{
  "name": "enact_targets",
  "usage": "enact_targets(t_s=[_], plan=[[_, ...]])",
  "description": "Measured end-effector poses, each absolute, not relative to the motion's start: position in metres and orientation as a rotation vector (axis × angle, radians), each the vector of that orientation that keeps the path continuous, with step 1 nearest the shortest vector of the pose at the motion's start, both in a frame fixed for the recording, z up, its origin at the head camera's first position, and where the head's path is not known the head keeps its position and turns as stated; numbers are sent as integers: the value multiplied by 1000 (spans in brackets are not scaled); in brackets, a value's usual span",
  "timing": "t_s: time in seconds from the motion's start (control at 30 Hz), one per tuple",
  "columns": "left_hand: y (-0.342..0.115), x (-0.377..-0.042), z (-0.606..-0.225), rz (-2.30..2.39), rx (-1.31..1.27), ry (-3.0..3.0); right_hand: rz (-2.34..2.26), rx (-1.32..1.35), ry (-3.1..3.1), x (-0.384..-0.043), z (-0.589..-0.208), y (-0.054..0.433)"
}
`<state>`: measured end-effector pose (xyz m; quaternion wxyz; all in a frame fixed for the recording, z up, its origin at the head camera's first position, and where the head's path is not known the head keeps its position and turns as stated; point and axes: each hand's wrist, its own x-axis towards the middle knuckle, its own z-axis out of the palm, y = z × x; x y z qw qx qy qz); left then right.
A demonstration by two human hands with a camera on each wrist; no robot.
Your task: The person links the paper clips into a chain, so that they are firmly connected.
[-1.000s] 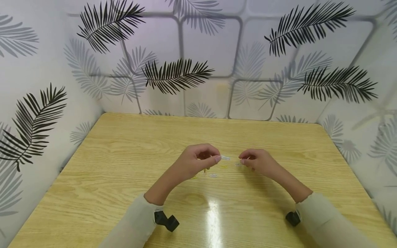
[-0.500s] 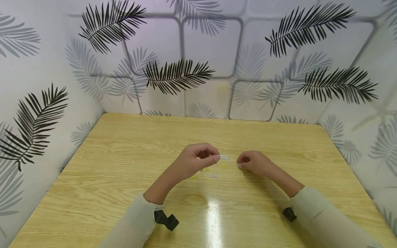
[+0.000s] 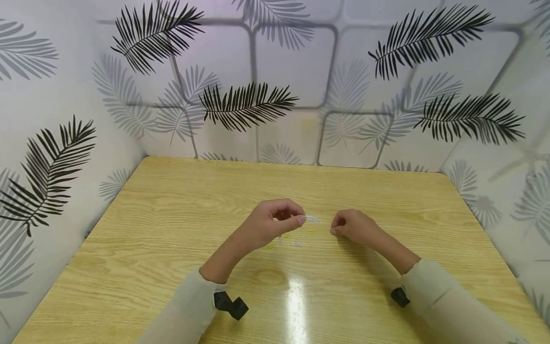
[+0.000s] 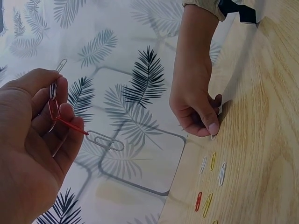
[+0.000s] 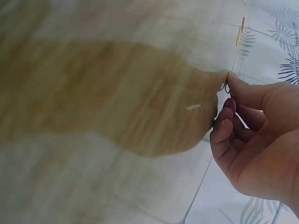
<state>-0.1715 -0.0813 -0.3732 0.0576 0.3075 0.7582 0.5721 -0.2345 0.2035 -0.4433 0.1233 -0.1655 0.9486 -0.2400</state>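
My left hand (image 3: 277,222) is raised above the table and pinches a white paper clip (image 4: 61,65) between thumb and finger. Linked to it, a short chain runs down through the fingers: red paper clips (image 4: 54,109), then a silver-white paper clip (image 4: 105,141) at the dangling end. Part of the chain is hidden by the fingers. To the right, my right hand (image 3: 354,227) is low at the tabletop, thumb and fingertip pinching a light wire paper clip (image 5: 227,87). Most of that clip is covered by the fingers in the head view.
Loose paper clips lie on the wooden table (image 3: 180,210) below and between the hands: yellow (image 4: 213,160), white (image 4: 222,173) and red (image 4: 198,201) ones among them. A leaf-patterned wall (image 3: 292,62) stands along the table's back edge. A black wrist camera (image 3: 229,306) sits at the left sleeve.
My right hand has come slightly left and down, and its thumb and fingertip have closed on a paper clip at the table. My left hand stays nearly still with its chain.
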Motion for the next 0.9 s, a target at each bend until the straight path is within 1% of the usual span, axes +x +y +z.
enact_targets(t_s=[0.2, 0.37, 0.63, 0.9], plan=[[-80, -172, -373, 1718, 921, 2318, -747, -483, 2744, -233, -442, 205], [-79, -170, -373, 1716, 897, 2338, -973, -437, 2722, -225, -435, 206], [-76, -169, -374, 1719, 885, 2371, -1465, -483, 2631, -196, -396, 196], [-74, -168, -375, 1721, 952, 2431, -1599, -557, 2621, -167, -357, 183]])
